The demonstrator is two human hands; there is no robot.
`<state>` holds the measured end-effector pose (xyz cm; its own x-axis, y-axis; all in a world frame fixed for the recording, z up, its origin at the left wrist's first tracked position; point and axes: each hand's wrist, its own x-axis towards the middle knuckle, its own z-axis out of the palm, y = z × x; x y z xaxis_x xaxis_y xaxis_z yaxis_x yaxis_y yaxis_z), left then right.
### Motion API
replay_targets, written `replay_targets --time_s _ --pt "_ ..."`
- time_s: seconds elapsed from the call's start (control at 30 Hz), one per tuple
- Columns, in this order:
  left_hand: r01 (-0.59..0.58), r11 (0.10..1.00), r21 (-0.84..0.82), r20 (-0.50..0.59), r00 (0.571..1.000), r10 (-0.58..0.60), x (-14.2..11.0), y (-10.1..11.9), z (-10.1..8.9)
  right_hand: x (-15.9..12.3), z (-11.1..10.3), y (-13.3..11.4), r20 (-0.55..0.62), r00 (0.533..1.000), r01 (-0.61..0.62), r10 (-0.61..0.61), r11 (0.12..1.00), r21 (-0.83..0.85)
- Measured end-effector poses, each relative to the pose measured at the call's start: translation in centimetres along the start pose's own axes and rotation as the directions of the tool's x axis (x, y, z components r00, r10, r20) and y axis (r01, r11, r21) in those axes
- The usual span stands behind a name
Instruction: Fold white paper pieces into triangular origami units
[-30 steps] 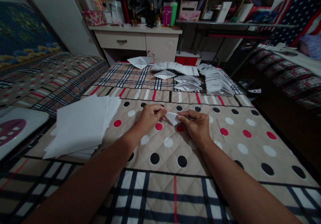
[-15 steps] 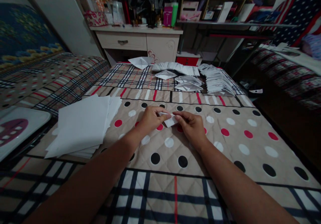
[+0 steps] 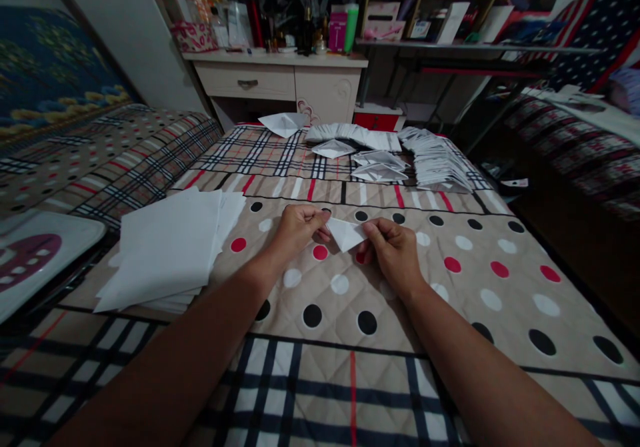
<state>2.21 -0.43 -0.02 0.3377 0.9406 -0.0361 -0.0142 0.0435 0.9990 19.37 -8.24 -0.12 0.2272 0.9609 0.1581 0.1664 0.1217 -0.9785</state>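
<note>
Between my two hands is a small folded white paper [image 3: 346,235], its point turned down toward me. My left hand [image 3: 301,225] pinches its left corner between thumb and fingers. On the other side, my right hand [image 3: 393,247] grips the right corner, thumb on top. The paper is held just over the dotted part of the quilt [image 3: 340,313]; I cannot tell whether it touches the cloth. A stack of flat white paper sheets [image 3: 167,243] lies to the left of my left hand.
Beyond my hands lie a row of folded papers [image 3: 353,135], a second row [image 3: 440,160] at the right, and several loose folded pieces [image 3: 333,148]. A white lidded box [image 3: 45,253] sits at the left edge. A drawer cabinet [image 3: 245,80] stands behind the bed.
My hands have moved apart to the paper's two outer corners, so more of its folded face shows. The view has shifted slightly; the stacks lie as before.
</note>
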Motion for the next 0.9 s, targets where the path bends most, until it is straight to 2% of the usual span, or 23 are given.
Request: replay_targets --time_s 0.17,0.23,0.33,0.5,0.57,0.67,0.77,0.9 --pt "-0.073 0.996 0.043 -0.120 0.990 0.077 0.3 -0.4 -0.1 0.2 0.5 0.5 0.204 0.975 -0.112 0.093 0.990 0.081" --pt "-0.107 0.992 0.061 -0.140 0.984 0.115 0.3 -0.5 0.0 0.2 0.6 0.5 0.195 0.973 -0.143 0.127 0.987 0.073" --pt "-0.124 0.992 0.012 -0.079 0.989 0.125 0.3 -0.5 0.2 0.0 0.6 0.3 0.088 0.988 -0.130 0.123 0.989 0.073" --pt "-0.066 0.998 0.013 0.138 0.988 0.063 0.1 -0.5 0.6 -0.2 0.9 -0.1 -0.012 0.999 -0.034 0.035 0.995 0.098" --pt "-0.062 0.998 0.034 0.182 0.982 0.054 0.1 -0.5 0.6 -0.4 1.1 -0.3 0.002 1.000 -0.020 0.020 0.991 0.130" --pt "-0.069 0.996 0.049 0.181 0.982 0.059 0.1 -0.5 0.4 -0.6 1.4 -0.5 0.089 0.996 -0.045 0.029 0.983 0.179" --pt "-0.084 0.992 0.090 0.198 0.978 0.065 0.2 -0.5 0.2 -0.7 1.3 -0.6 0.167 0.986 -0.047 0.021 0.987 0.153" --pt "-0.089 0.987 0.133 0.263 0.963 0.052 0.2 -0.5 0.1 -0.7 1.2 -0.6 0.209 0.977 -0.063 0.032 0.988 0.144"
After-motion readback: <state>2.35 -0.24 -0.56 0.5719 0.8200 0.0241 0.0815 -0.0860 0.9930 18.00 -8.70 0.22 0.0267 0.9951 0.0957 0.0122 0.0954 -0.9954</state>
